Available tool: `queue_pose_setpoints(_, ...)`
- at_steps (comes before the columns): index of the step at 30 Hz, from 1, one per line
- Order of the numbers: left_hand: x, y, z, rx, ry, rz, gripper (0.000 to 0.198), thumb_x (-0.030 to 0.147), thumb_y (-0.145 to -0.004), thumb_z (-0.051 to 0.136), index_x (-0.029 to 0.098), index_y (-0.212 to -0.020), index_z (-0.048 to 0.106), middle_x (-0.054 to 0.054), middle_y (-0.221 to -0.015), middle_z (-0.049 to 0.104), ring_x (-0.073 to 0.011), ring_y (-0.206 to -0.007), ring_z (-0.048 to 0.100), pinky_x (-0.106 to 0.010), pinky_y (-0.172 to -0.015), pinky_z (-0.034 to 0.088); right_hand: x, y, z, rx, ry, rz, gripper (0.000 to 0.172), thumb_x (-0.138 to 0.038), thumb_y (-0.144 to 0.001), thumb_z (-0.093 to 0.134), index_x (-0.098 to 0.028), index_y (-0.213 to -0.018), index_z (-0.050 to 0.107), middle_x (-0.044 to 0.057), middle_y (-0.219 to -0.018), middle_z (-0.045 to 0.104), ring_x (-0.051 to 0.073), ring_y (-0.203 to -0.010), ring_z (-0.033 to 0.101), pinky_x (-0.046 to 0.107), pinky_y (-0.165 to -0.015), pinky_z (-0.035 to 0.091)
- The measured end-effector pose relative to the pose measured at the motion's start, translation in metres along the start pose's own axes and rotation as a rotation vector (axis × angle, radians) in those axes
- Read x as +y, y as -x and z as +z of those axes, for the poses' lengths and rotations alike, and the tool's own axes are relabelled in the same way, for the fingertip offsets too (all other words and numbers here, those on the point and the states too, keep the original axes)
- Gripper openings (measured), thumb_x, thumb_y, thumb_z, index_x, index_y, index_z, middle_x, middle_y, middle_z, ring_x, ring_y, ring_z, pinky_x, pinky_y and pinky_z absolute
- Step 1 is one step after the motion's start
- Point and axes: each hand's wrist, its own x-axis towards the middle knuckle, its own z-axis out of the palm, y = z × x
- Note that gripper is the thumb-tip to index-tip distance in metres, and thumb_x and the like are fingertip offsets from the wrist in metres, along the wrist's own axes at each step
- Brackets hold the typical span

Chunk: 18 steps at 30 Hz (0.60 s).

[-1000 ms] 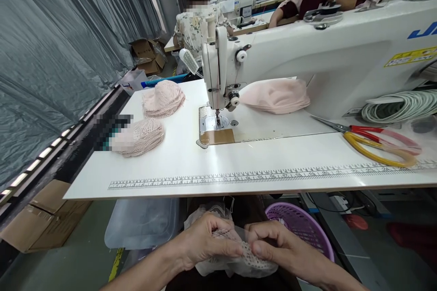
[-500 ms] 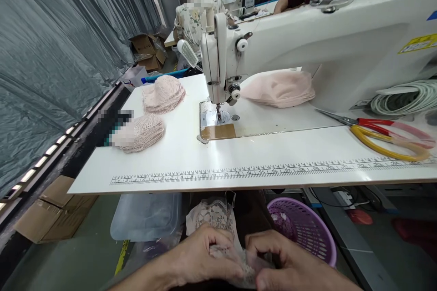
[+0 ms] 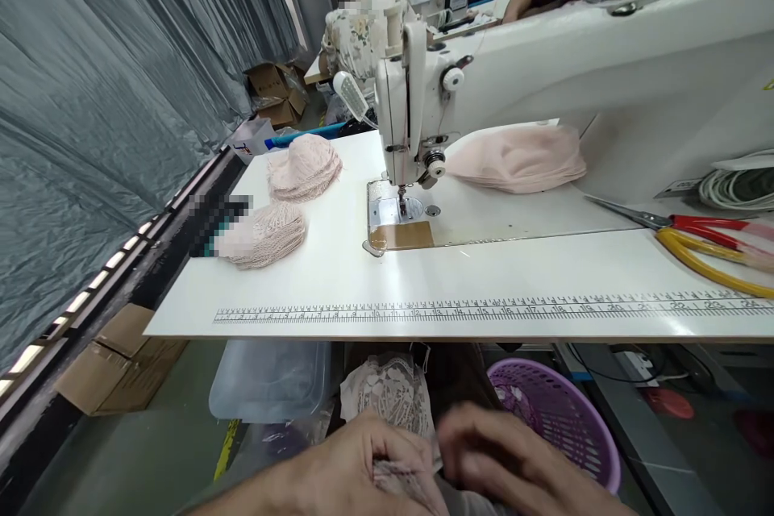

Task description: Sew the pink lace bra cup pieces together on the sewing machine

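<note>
Below the table edge, in my lap, my left hand [image 3: 363,468] is closed on a small piece of pink lace [image 3: 396,480]. My right hand [image 3: 508,463] is right beside it, smeared by motion, fingers curled toward the same lace. More lace fabric [image 3: 390,387] lies just beyond my hands. On the white table [image 3: 484,274] stands a white sewing machine [image 3: 544,81], with two stacks of pink lace cups [image 3: 305,165] [image 3: 266,234] at its left and a stack of plain pink pieces [image 3: 520,157] under its arm.
Red and yellow scissors [image 3: 707,238] and coiled white cord [image 3: 741,185] lie at the right. A purple basket [image 3: 556,411] and a clear bin [image 3: 272,379] sit under the table. Cardboard boxes [image 3: 114,355] and plastic sheeting are at the left. Other people work behind.
The view has tilted up and shifted, so my hands sit lower in the frame. My right hand has moved and is now blurred; both stay at the lace.
</note>
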Motion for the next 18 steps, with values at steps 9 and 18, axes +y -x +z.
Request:
queue_pose_setpoints(9,0.079,-0.033,-0.034,0.074,-0.008,0.008,0.024,0.032,-0.059,0.079,0.013,-0.068,0.069,0.002,-0.061,0.058,-0.0099,-0.059,0.051,-0.022,-0.061,0.041,-0.025,-0.057,-0.017,0.553,0.174,-0.757,0.05,-0.024,-0.086,0.057,-0.04,-0.13,0.039,0.003,-0.099,0.057,0.019,-0.083,0.058,0.028,-0.067,0.049)
queue_pose_setpoints(18,0.102,-0.044,-0.059,0.102,-0.092,-0.027,0.033,0.037,-0.049,0.084,0.013,-0.064,0.068,0.002,-0.059,0.06,-0.0092,-0.059,0.05,-0.02,-0.059,0.039,-0.041,-0.067,-0.055,0.426,0.502,-0.498,0.013,-0.035,-0.082,0.058,-0.027,-0.083,0.068,0.006,-0.083,0.058,0.018,-0.063,0.053,0.028,-0.056,0.045)
